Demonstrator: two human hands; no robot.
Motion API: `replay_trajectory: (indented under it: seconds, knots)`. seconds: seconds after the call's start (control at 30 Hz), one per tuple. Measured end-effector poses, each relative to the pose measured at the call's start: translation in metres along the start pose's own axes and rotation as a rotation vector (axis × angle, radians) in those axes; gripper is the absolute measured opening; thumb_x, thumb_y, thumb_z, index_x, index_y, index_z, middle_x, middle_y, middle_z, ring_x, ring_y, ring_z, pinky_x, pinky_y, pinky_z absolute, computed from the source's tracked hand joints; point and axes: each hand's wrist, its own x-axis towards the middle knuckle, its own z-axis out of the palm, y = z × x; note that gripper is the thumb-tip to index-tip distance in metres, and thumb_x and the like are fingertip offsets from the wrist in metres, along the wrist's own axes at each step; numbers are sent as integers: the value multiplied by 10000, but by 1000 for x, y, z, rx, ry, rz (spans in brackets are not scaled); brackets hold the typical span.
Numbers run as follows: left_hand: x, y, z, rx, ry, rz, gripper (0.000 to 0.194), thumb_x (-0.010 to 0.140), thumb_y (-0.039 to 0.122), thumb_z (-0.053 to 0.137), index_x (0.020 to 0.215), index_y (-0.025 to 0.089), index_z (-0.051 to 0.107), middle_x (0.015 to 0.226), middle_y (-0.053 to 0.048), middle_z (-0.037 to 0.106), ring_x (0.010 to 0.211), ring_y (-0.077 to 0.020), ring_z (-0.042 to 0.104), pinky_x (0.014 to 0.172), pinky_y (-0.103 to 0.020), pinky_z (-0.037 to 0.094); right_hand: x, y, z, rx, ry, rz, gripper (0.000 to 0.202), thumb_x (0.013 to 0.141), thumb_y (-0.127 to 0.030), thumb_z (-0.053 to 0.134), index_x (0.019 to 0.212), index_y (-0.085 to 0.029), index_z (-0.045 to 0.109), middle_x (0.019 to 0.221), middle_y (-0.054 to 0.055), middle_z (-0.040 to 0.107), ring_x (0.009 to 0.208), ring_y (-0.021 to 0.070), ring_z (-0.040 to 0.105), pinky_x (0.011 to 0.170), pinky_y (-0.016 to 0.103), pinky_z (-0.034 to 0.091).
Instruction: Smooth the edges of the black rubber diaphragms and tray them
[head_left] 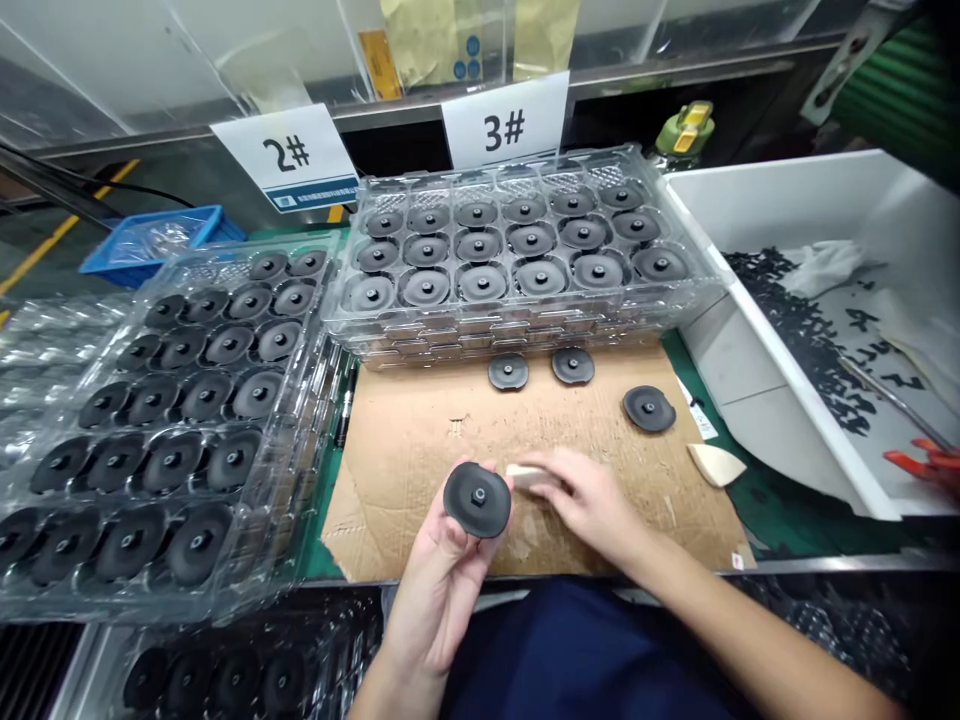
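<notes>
"What's over on the far left?"

"A clear plastic tray (150, 604) with rows of black discs in its pockets. Right of that, at the back, a tray stack (517, 318) holds more, and a cardboard sheet (405, 425) lies in front."

"And the left hand (454, 588)?"

"It has the black oval disc (478, 500), lifted over the near part of the cardboard. The thumb lies along the near edge and the fingers curl behind, closed only as far as the disc's width allows. The raised hub (478, 495) faces up."

"How would that disc handle?"

"Light, I'd judge, and fairly stiff, like moulded plastic or hard rubber; I can't tell which. The matte face shouldn't be very slippery. I'd pinch it by opposite edges and leave the hub alone; the thin rim might mark or bend if squeezed hard."

"The right hand (581, 497)?"

"Just beside it, thumb and fingers nearly together, pinching a small cream-coloured pad (526, 476). Its tip is right by the disc's edge; whether they touch, I can't tell. The pad looks lighter and softer, best gripped at one end as here."

"Farther right?"

"Three loose discs (649, 409) sit apart on the cardboard, two near the stack. Then a cream wedge (716, 465) by the cardboard's edge, and a white bin (780, 400) with small black pieces inside."
</notes>
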Motion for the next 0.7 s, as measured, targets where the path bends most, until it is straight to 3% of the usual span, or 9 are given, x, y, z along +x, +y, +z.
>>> replay_trajectory:
  seconds: [0.13,0.2,0.27,0.33,0.43,0.47,0.6,0.7]
  knots:
    - [2,-11,7,-11,-31,-25,539,685,253,711,1194,260,534,1203,-61,596,1134,-219,529,961,-301,431,12,-55,-24,136,95,-73,297,896,-159,433,1180,-198,511,1032,55,589,916,162,550,808,293,458]
    - [2,-14,7,-19,-18,-96,485,715,246,685,1178,275,545,1149,-47,628,1094,-204,560,947,-305,444,12,-77,-31,158,-7,-122,305,895,-141,411,1175,-178,526,980,61,596,870,161,556,776,286,465]
    - [3,-14,7,-3,13,-72,447,723,256,676,1154,281,561,1111,-37,646,1046,-194,589,891,-283,481,14,-88,-35,145,-172,-110,277,893,-128,412,1114,-188,569,904,37,599,792,140,558,721,254,470]
    - [3,-12,9,28,34,-24,468,687,263,709,1135,272,574,1063,-28,665,997,-182,611,836,-248,504,17,-90,-35,144,-190,-85,249,895,-129,422,1071,-191,587,897,23,595,793,126,556,730,236,464]
    - [0,-5,14,72,26,-82,478,620,287,758,1073,232,616,945,-28,695,939,-176,630,820,-231,507,17,-88,-33,137,34,-127,294,901,-137,404,1163,-141,536,972,61,585,878,150,547,810,275,450]
    - [-1,-3,15,89,29,-98,472,604,285,767,1053,232,628,946,-27,695,935,-182,633,826,-241,507,15,-87,-32,155,47,-144,312,901,-137,401,1192,-133,514,988,69,583,890,153,546,817,279,449]
    - [-3,1,16,112,63,-42,469,583,263,779,1030,279,635,1061,-5,667,955,-188,629,820,-252,516,10,-86,-33,243,-166,-103,273,884,-102,439,1110,-190,563,960,16,601,858,109,558,780,203,456]
    - [-3,-2,17,144,42,-63,382,616,260,760,984,230,660,925,-14,699,873,-152,647,767,-201,522,15,-86,-34,168,-29,-71,256,893,-137,431,1103,-173,573,970,33,600,872,130,559,812,244,453]
